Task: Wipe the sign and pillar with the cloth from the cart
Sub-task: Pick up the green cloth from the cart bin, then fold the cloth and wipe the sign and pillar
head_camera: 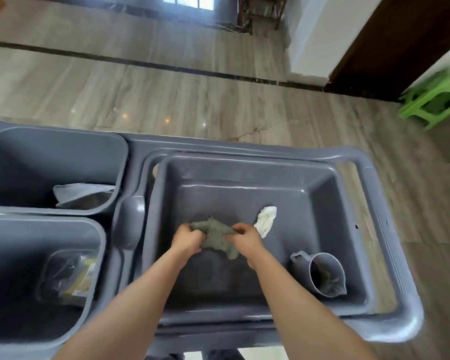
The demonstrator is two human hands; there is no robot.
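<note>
A crumpled grey-green cloth (216, 236) hangs between my two hands above the floor of the big grey bin (244, 172) on the cart (390, 203). My left hand (186, 239) grips the cloth's left end. The right end is pinched in my right hand (246, 240). Both forearms reach in from the bottom of the view. No sign is in view; a white pillar (320, 37) stands at the far right of the floor.
A white rag (266, 220) lies in the same bin just right of my hands, and a grey jug (322, 274) lies on its side at the bin's right. Two more grey bins (63, 141) sit to the left. A green stool (434, 100) stands at the right.
</note>
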